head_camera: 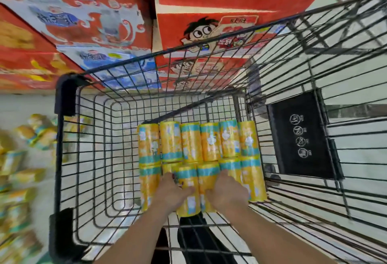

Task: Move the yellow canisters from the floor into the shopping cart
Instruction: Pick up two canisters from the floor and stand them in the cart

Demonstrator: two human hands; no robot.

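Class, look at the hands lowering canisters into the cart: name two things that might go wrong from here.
1. The two canisters held together by the left hand and right hand might slip or knock the laid rows askew.
2. Canisters on the floor beside the cart are a trip hazard.

Black wire-metal cart [62, 159]; glossy yellow canisters [210, 142].

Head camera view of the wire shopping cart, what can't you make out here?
- Yellow canisters on the floor, left of the black wire shopping cart: motion blur hides their count and labels.
- Two yellow cylindrical canisters under the left hand and right hand: fingers cover the grip.
- Near-row canisters: hands hide the count.
- Black panel: icons too small.
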